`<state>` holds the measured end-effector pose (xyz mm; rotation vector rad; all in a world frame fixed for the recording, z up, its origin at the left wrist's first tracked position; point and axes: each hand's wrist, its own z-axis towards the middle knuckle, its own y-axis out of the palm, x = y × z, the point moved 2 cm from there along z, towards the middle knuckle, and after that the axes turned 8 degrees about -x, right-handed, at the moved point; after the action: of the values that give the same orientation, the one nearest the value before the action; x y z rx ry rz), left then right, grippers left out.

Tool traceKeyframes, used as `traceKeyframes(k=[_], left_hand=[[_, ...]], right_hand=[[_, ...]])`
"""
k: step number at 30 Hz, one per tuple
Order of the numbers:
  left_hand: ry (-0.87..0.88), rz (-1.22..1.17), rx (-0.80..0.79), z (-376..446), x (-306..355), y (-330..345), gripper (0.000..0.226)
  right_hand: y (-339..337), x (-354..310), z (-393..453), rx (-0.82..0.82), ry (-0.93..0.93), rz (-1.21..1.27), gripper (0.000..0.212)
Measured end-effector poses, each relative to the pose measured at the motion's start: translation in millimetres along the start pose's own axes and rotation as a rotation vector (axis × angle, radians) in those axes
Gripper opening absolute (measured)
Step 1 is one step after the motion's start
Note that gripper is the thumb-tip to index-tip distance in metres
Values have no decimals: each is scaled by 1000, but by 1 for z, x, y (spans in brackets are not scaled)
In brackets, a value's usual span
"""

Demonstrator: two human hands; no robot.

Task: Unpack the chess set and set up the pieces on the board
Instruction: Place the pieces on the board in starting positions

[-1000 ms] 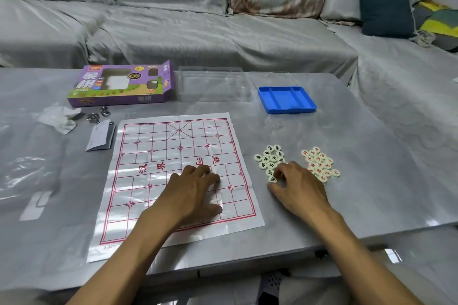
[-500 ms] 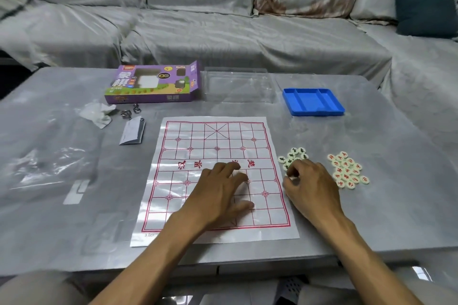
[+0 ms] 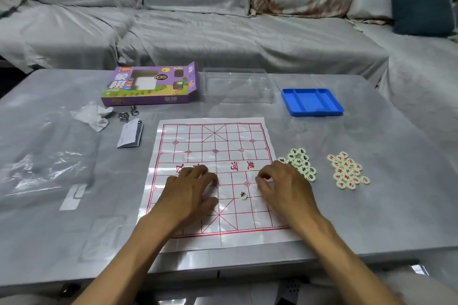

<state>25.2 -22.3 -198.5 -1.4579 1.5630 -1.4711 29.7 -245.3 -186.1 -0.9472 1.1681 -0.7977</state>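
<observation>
The left hand [image 3: 192, 187] lies flat with spread fingers, probably to pin the thin board [image 3: 215, 181] down, while the right hand [image 3: 282, 186], fingers curled, seems to pinch a piece beside the lone piece [image 3: 243, 195], with both piles [image 3: 301, 163] waiting beyond.

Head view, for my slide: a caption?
Left hand steadies the board; one black-marked piece placed.

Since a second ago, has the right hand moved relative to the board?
Yes. The right hand has shifted left from beside the black-lettered pile, off the board, to over the board's right columns.
</observation>
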Motion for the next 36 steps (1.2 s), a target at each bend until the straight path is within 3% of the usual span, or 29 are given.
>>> traceKeyframes(k=[2,5,16,21,26,29,32,36], left_hand=[[4,-1,1,0,0,0,57],[4,16,-2,1,0,0,53],[0,23,7,3,2,0,46],[8,23,19,4,1,1,46],[-2,42,5,5,-1,2,51],[-8,45,1,4,-1,3,56],[9,43,9,5,-2,4,48],[4,53,6,6,-1,3,46]], right_hand=[[-13,24,5,58,181,-102,15],[-13,46,6,-37,340,-221,16],[-8,47,7,-57,243,-171,15],[-17,27,5,90,147,-24,9],[8,3,-5,-148,-10,-37,21],[-6,20,4,-38,84,37,23],[-23,43,7,72,238,-101,15],[-21,57,5,-55,355,-184,12]])
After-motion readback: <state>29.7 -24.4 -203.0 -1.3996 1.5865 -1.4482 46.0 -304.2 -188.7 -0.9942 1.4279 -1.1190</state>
